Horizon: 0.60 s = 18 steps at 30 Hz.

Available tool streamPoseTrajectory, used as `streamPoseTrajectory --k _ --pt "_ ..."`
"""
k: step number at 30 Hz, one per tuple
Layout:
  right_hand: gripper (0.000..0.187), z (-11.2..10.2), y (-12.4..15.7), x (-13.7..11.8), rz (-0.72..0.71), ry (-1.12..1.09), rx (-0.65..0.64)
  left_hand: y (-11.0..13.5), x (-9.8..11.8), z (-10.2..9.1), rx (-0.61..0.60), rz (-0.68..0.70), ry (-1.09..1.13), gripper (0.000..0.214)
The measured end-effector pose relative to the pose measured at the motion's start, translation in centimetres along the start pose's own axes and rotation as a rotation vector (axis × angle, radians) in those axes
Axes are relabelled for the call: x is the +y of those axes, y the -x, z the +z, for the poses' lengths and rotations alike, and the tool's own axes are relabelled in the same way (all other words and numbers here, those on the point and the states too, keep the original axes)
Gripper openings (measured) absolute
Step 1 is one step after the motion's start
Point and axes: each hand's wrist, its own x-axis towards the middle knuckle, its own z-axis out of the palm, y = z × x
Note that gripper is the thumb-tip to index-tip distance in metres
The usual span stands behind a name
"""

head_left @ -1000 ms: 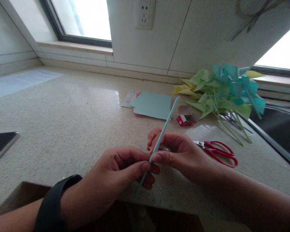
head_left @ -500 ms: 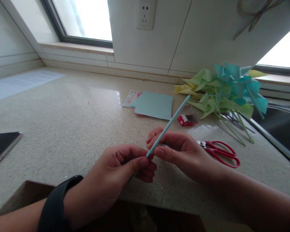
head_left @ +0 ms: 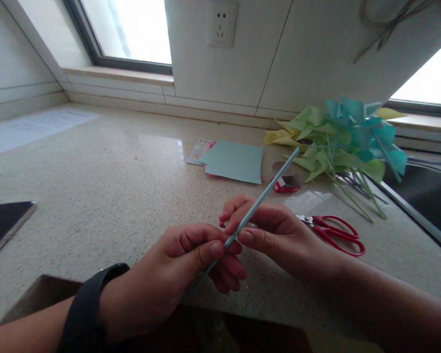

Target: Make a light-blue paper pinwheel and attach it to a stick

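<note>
A thin, pale blue rolled paper stick (head_left: 264, 194) slants up to the right between my two hands. My left hand (head_left: 191, 260) pinches its lower part between thumb and forefinger, and the other fingers curl loosely below. Just above that grip, my right hand (head_left: 268, 225) holds the stick with thumb and fingertips. Beyond the stick's upper part sits a small open red box (head_left: 287, 184) with dark contents I cannot make out. Red-handled scissors (head_left: 332, 230) lie beside my right wrist, their blades partly hidden behind the hand.
Light blue paper sheets (head_left: 235, 159) lie on pink ones at mid-counter. Several green, yellow and blue paper pinwheels (head_left: 349, 132) are heaped at the right, near a dark sink (head_left: 426, 191). A printed sheet (head_left: 36, 128) and a dark flat device (head_left: 5, 223) are at left.
The stick has swung slightly, its upper tip shifting right in front of the red box. Both hands stay on it, and the lower fingers of my left hand have spread a little.
</note>
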Motion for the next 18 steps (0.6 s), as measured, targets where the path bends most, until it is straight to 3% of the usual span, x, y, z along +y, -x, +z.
streamPoseTrajectory --k 2,8,10,18 --pt "0.011 -0.13 -0.02 0.10 -0.016 0.050 0.028 -0.07 0.09 0.26 0.026 -0.024 -0.038 0.019" --pt "0.009 -0.39 -0.04 0.54 -0.070 0.191 0.140 -0.34 -0.26 0.56 0.277 0.002 -0.283 0.019" --pt "0.009 -0.29 -0.01 0.52 -0.058 0.189 0.152 -0.37 -0.43 0.43 0.288 0.042 -0.346 0.011" --pt "0.020 -0.02 -0.06 0.27 0.007 0.260 0.146 -0.21 -0.54 0.61 0.265 0.129 -0.428 0.015"
